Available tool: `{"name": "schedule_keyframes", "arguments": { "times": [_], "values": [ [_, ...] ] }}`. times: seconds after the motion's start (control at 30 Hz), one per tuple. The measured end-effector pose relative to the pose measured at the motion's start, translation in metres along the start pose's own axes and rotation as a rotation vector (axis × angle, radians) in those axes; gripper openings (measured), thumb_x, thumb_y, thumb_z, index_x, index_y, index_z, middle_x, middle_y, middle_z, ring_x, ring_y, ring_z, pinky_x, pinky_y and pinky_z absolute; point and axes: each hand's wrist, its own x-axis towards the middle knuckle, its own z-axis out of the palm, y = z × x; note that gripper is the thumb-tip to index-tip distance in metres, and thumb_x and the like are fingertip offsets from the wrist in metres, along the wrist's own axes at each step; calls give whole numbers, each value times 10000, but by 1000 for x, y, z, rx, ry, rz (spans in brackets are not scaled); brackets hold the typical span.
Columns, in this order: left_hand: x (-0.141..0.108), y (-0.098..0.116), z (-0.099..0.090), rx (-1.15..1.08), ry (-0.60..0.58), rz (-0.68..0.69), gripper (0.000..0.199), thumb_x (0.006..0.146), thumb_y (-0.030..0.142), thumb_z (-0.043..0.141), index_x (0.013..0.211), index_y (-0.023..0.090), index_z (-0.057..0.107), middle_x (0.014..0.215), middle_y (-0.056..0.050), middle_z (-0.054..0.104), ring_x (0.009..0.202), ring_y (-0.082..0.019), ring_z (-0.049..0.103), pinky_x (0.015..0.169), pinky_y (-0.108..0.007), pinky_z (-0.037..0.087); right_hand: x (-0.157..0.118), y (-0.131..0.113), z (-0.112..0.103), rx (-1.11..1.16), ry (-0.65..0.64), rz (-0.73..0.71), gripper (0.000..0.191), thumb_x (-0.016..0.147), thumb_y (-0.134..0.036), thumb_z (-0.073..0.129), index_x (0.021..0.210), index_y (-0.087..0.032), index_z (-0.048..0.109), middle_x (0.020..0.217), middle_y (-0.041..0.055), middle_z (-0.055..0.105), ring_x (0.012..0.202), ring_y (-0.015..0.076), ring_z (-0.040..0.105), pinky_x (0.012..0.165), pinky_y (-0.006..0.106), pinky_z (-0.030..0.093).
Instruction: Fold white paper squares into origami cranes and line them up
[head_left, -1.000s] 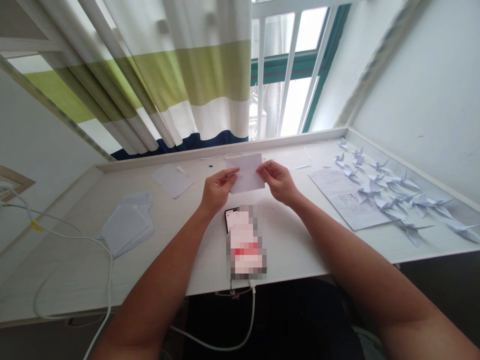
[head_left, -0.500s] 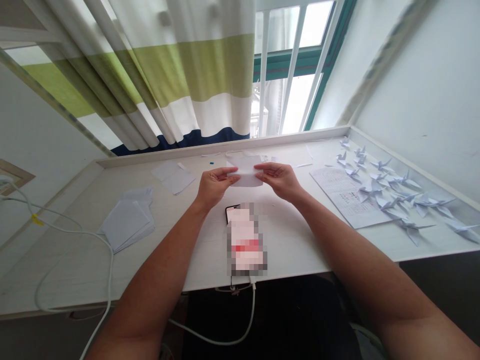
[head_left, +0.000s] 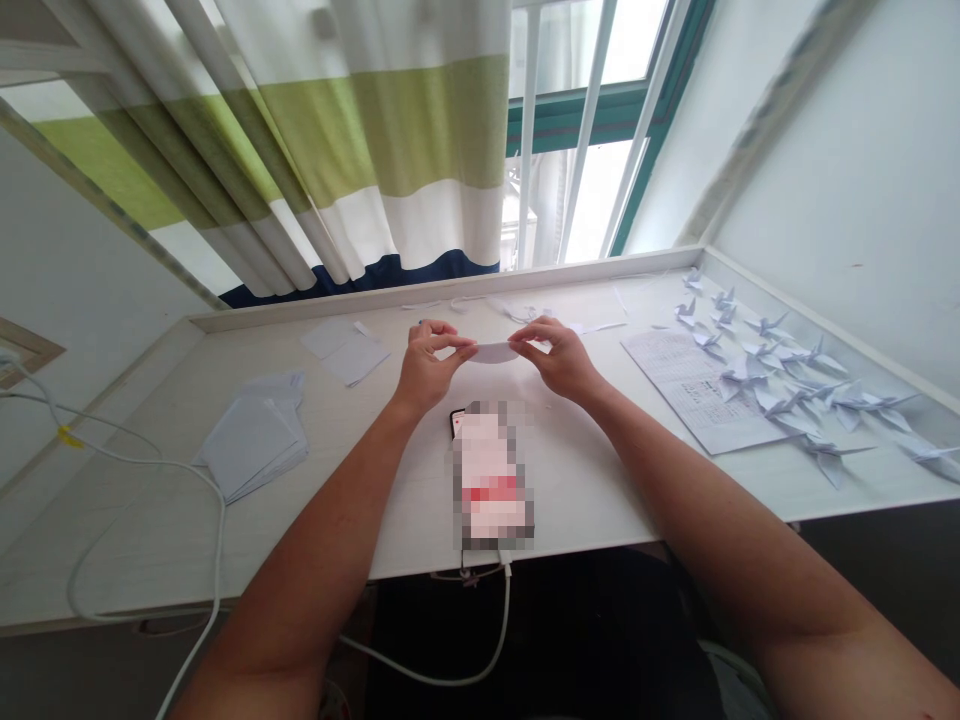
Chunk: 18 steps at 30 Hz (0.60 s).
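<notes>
A small white sheet of paper (head_left: 493, 352) is stretched between my two hands above the desk, bent so that only a narrow curved strip shows. My left hand (head_left: 431, 365) pinches its left end between thumb and fingers. At the right end, my right hand (head_left: 559, 358) grips it the same way. Just below the hands a phone (head_left: 491, 475) lies on the desk, its screen blurred, with a cable at its lower edge.
Stacked white sheets (head_left: 255, 440) and more paper (head_left: 349, 352) lie on the left of the white desk (head_left: 585, 490). Several folded paper cranes (head_left: 787, 400) stand at the right, some on a printed sheet (head_left: 690, 400). A white cable (head_left: 220, 560) crosses the left side.
The paper between my hands has gone from a broad, nearly flat face to a narrow bent strip. My fingers have shifted slightly, still pinching both ends.
</notes>
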Motion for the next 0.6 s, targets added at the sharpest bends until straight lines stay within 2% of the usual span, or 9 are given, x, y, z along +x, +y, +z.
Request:
{"name": "schedule_keyframes", "arguments": {
  "times": [0.1, 0.17, 0.27, 0.33, 0.43, 0.5, 0.6],
  "values": [
    [-2, 7, 1, -70, -90, -47, 211, 816, 447, 862, 875, 244, 863, 1011, -84, 814, 1032, -271, 717, 998, -442, 534, 0, -4, -3, -123, 9, -121, 129, 979, -327, 682, 968, -240, 777, 1082, 91, 727, 1086, 297, 635, 997, 519, 496],
    [-4, 12, 2, -103, -119, -85, 256, 823, 471, 852, 891, 225, 863, 933, -77, 828, 933, -259, 740, 931, -413, 558, 0, -9, -3, -141, -53, -190, 150, 981, -326, 679, 1064, -236, 765, 1183, 101, 736, 1142, 304, 640, 1025, 517, 482],
    [-6, 18, 2, -121, -128, -78, 275, 805, 482, 863, 874, 216, 863, 893, -70, 833, 877, -246, 747, 879, -385, 571, 0, -16, -2, -156, -124, -240, 174, 975, -375, 716, 1079, -246, 770, 1131, 74, 783, 1095, 287, 683, 1092, 526, 423],
    [-7, 21, 2, -140, -143, -78, 288, 794, 490, 870, 868, 212, 864, 881, -72, 832, 859, -242, 749, 851, -376, 577, 0, -20, -1, -120, -117, -222, 169, 983, -400, 717, 979, -244, 781, 1008, 51, 803, 984, 257, 705, 1073, 504, 425],
    [-6, 22, 1, -156, -171, -107, 328, 765, 513, 887, 863, 201, 864, 861, -81, 828, 823, -238, 743, 806, -369, 579, 0, -21, -1, 7, -119, -162, 223, 980, -418, 716, 890, -225, 786, 907, 47, 796, 850, 217, 697, 916, 422, 491],
    [-6, 21, 0, -184, -196, -144, 363, 746, 533, 897, 867, 193, 864, 850, -88, 824, 793, -232, 735, 769, -361, 575, -1, -22, 0, 76, -137, -114, 246, 961, -432, 729, 863, -214, 790, 876, 51, 788, 806, 204, 682, 812, 379, 499],
    [-6, 18, 1, -246, -224, -210, 420, 706, 566, 914, 856, 177, 859, 834, -99, 819, 753, -222, 720, 712, -345, 564, -2, -21, 1, 127, -143, -26, 254, 924, -445, 755, 843, -208, 801, 850, 50, 786, 794, 201, 676, 767, 358, 495]
  ]
}}
